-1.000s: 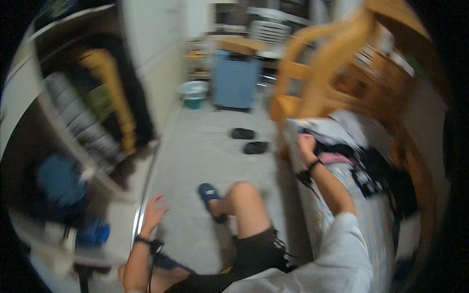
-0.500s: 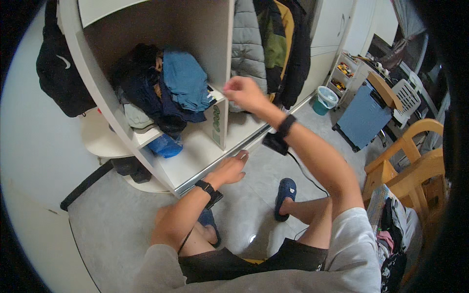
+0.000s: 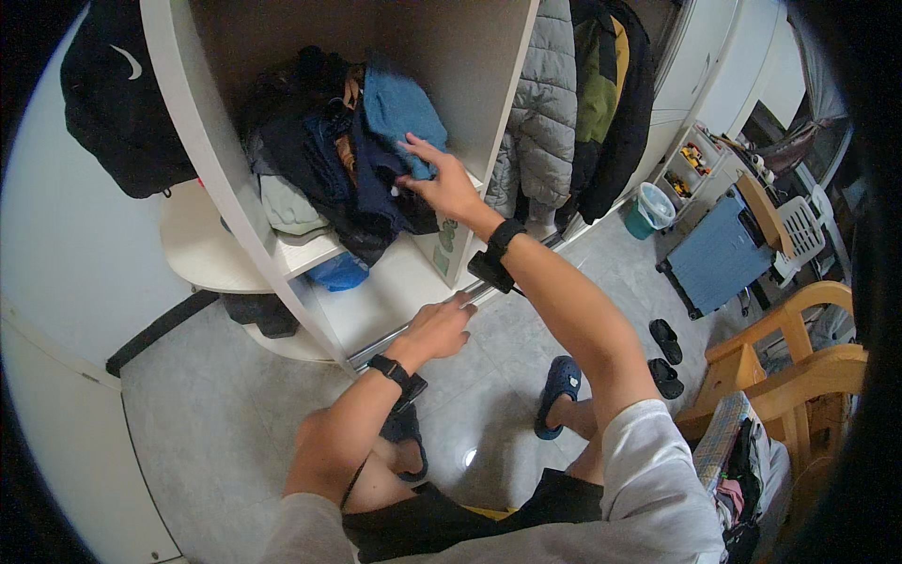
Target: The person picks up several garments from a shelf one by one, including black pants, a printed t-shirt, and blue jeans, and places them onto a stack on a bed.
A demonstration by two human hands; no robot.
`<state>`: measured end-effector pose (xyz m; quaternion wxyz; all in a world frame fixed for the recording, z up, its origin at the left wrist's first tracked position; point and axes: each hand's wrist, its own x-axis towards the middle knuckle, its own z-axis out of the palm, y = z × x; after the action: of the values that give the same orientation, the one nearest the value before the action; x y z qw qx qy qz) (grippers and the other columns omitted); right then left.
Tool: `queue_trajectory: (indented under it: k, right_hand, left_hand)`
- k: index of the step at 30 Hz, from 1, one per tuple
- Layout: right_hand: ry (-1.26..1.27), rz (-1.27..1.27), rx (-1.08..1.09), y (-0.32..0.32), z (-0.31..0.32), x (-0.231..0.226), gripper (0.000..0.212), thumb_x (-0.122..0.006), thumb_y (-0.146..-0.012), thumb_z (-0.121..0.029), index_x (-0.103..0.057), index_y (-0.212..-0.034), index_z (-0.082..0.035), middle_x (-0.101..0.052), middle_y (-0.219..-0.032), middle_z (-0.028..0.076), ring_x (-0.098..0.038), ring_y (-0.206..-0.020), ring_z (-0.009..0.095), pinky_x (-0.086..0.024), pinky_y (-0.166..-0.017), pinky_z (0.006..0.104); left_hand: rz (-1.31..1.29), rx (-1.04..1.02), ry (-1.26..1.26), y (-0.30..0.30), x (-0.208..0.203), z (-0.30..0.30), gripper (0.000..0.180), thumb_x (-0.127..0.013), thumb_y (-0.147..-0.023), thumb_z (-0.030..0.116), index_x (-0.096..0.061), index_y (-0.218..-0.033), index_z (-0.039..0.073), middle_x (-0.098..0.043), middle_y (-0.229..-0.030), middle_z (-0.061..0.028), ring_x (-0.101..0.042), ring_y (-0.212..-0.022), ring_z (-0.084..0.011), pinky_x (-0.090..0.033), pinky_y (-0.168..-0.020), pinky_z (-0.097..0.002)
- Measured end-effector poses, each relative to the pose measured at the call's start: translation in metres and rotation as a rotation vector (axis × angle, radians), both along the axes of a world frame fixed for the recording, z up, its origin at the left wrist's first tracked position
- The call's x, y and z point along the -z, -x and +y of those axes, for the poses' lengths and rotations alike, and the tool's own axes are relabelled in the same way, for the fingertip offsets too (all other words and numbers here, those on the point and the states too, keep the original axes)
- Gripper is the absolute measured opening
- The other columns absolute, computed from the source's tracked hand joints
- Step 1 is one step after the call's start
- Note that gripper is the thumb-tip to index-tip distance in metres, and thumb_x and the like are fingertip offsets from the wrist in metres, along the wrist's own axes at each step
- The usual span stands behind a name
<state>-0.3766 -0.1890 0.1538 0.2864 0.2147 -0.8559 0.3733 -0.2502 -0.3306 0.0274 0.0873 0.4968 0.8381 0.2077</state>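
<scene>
A heap of dark clothes point(image 3: 315, 179) fills the shelf of a white cabinet. On its right side lies a blue garment point(image 3: 404, 103), with a navy one point(image 3: 376, 183) below it. My right hand point(image 3: 447, 188) has come to this side of the heap. Its thumb and fingers are apart in front of the blue and navy cloth; whether they touch it is hard to see. Lower down, my left hand point(image 3: 438, 331) hovers by the cabinet's front bottom rail point(image 3: 390, 340), fingers loosely stretched and nothing in them. Both wrists wear black bands with small boxes.
Pale folded cloth point(image 3: 291, 209) sits at the heap's left, above a blue bag point(image 3: 338, 272). Jackets point(image 3: 545, 103) hang right of the partition. Further right are a bin point(image 3: 648, 211), a blue suitcase point(image 3: 719, 254), black slippers point(image 3: 665, 359) and a wooden chair point(image 3: 799, 329).
My right hand has moved from beside the partition onto the right side of the clothes heap, and its fingers have spread. My left hand stays near the bottom rail. The view has shifted.
</scene>
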Motion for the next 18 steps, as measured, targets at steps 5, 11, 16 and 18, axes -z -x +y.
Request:
queue_trajectory:
  k: [5, 11, 16, 18]
  right_hand:
    - [0.3, -0.292, -0.087, 0.004, 0.021, -0.002, 0.05, -0.07, -0.095, -0.011, -0.061, -0.143, -0.005, -0.07, -0.126, 0.008, -0.064, -0.105, 0.018, -0.047, -0.099, 0.0271]
    - [0.555, -0.513, -0.045, -0.01, 0.02, -0.016, 0.05, -0.063, -0.096, -0.018, -0.061, -0.145, -0.006, -0.069, -0.118, 0.003, -0.058, -0.11, 0.013, -0.044, -0.098, 0.0327]
    - [0.547, -0.582, -0.108, 0.001, 0.055, -0.012, 0.031, -0.058, -0.097, -0.013, -0.069, -0.123, 0.0, -0.063, -0.129, 0.009, -0.056, -0.116, 0.019, -0.045, -0.098, 0.0404]
    - [0.656, -0.526, -0.051, -0.009, 0.033, -0.009, 0.024, -0.057, -0.097, -0.012, -0.068, -0.114, -0.001, -0.063, -0.124, 0.009, -0.056, -0.112, 0.019, -0.046, -0.096, 0.0406]
  left_hand:
    - [-0.015, -0.015, -0.001, 0.004, 0.003, 0.002, 0.049, -0.066, -0.089, 0.019, -0.061, -0.136, 0.003, -0.051, -0.147, -0.0178, -0.064, -0.118, -0.04, -0.052, -0.104, -0.0466]
    - [0.001, -0.032, -0.081, 0.001, -0.012, 0.002, 0.045, -0.066, -0.09, 0.019, -0.061, -0.132, 0.002, -0.052, -0.142, -0.019, -0.065, -0.114, -0.0414, -0.053, -0.1, -0.0487]
    - [-0.021, 0.002, -0.021, -0.002, -0.011, 0.016, 0.046, -0.067, -0.092, 0.022, -0.06, -0.134, 0.003, -0.051, -0.145, -0.0163, -0.064, -0.117, -0.0411, -0.052, -0.103, -0.0479]
    - [-0.017, -0.003, -0.001, -0.003, -0.009, 0.011, 0.046, -0.067, -0.092, 0.021, -0.06, -0.133, 0.003, -0.051, -0.145, -0.0169, -0.064, -0.116, -0.0415, -0.052, -0.103, -0.0481]
